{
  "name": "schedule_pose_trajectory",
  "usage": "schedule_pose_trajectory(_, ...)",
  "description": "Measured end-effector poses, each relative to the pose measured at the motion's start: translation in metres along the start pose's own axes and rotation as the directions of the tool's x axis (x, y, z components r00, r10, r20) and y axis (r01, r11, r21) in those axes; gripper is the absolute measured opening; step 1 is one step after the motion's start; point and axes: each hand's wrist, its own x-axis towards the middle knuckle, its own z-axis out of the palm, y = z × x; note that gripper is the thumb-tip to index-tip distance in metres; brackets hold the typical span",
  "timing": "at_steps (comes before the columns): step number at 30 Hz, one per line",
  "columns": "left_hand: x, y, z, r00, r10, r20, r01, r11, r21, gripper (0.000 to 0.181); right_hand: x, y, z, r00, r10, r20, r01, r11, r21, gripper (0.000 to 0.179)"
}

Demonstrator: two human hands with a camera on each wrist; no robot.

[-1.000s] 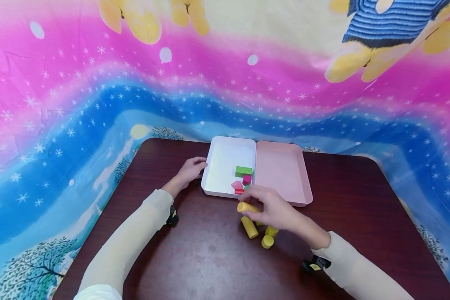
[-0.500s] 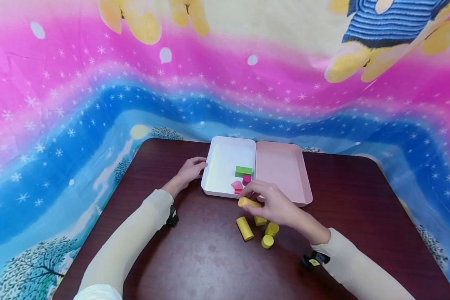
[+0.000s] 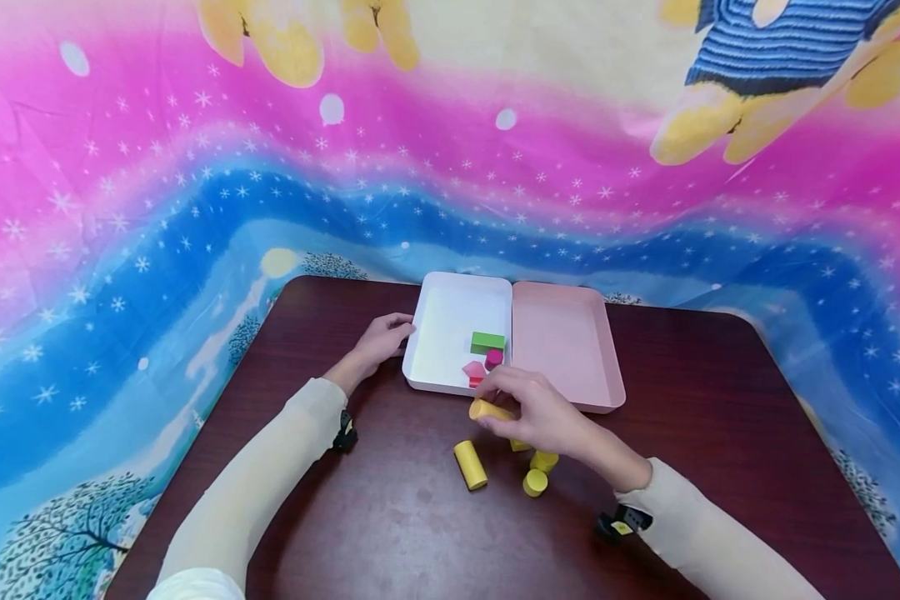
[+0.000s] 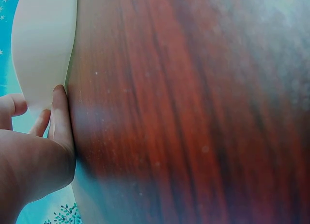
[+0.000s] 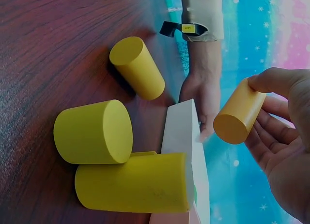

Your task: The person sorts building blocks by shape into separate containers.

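Observation:
My right hand (image 3: 543, 412) pinches an orange-yellow cylinder block (image 5: 240, 111) between thumb and fingers, above the table in front of the trays. Beneath and beside it, several yellow cylinder blocks lie or stand on the table; one long cylinder block (image 3: 470, 465) lies apart to the left, and a short one (image 3: 536, 482) is nearer the front. My left hand (image 3: 381, 340) rests at the left side of the white tray (image 3: 450, 304), fingertips touching its outer wall (image 4: 46, 54). Inside that tray are a green rectangular block (image 3: 487, 342), a magenta block (image 3: 494, 359) and pink-red blocks (image 3: 474, 370), partly hidden by my right hand.
A pink tray (image 3: 562, 333) adjoins the white one on the right. Both sit near the far edge of the dark wooden table (image 3: 390, 517). Behind the table hangs a colourful patterned cloth (image 3: 435, 183).
The long yellow cylinder block on the table has rolled left, away from the others. My right hand, still holding its cylinder block, has shifted slightly left. My left hand stays put.

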Motion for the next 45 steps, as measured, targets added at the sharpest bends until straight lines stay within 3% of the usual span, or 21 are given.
schedule_pose_trajectory(9,0.001,-0.001,0.0,1.0,-0.007,0.0,0.007,1.0,0.003,0.046,0.0,-0.004,0.007,1.0,-0.013,0.025,0.013,1.0,0.002,0.03)
schedule_pose_trajectory(16,0.001,0.001,-0.001,1.0,-0.008,-0.007,0.008,1.0,0.007,0.045,0.001,-0.015,0.026,0.991,-0.068,0.112,0.074,0.996,-0.052,0.024)
schedule_pose_trajectory(23,0.003,-0.001,0.0,1.0,-0.009,-0.004,0.009,1.0,0.004,0.045,0.002,-0.018,0.04,0.986,-0.047,0.157,0.05,0.999,-0.02,0.024)
schedule_pose_trajectory(37,0.001,0.0,0.002,1.0,0.0,-0.009,0.0,1.0,0.012,0.045,0.001,-0.017,0.049,0.982,-0.082,0.172,0.086,0.996,-0.014,0.022)
schedule_pose_trajectory(45,0.002,-0.002,0.001,1.0,-0.003,-0.017,0.003,1.0,0.008,0.045,0.0,-0.018,0.042,0.984,-0.03,0.177,0.034,0.999,-0.022,0.024)
